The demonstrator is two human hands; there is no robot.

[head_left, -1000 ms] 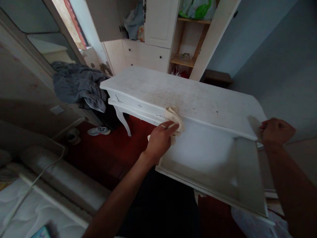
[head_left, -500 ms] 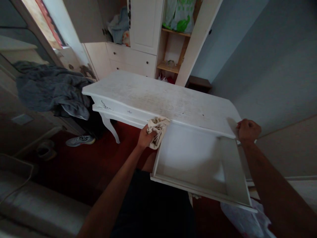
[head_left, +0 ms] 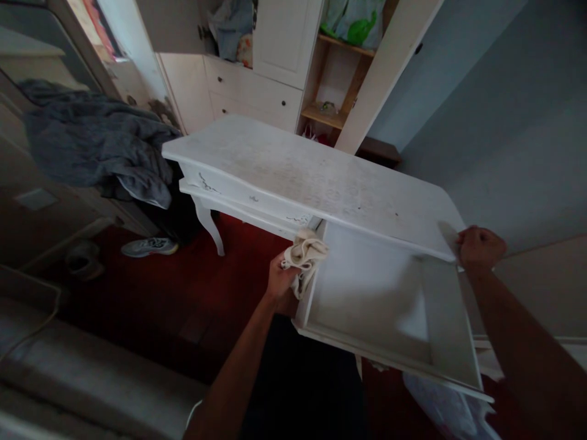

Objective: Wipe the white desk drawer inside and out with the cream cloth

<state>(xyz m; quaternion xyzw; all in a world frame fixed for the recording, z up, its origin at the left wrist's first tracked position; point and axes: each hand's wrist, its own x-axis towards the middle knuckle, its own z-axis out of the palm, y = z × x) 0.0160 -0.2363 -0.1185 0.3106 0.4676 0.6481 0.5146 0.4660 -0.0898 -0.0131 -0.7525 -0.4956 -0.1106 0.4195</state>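
A bunched cream cloth (head_left: 308, 252) is pinched in my left hand (head_left: 280, 278), against the outer left side of the pulled-out drawer (head_left: 371, 299). The drawer is white, and its inside shows nothing lying in it. It juts from the front of a white table (head_left: 284, 160) with curved legs and grey smudges on its top. My right hand (head_left: 481, 247) is closed around the table's right front corner, its fingertips partly hidden.
A grey garment (head_left: 101, 146) is heaped at the left, above a sneaker (head_left: 149, 246) on the red floor. Behind the table stands a white wardrobe (head_left: 257, 85) with doors open and bags on its shelves. A plastic bag (head_left: 444, 400) lies below the drawer at right.
My left hand has drawn the cloth a little toward me along the drawer's side, uncovering the carved front beside it. My right hand stays at the table corner. The view has shifted slightly.
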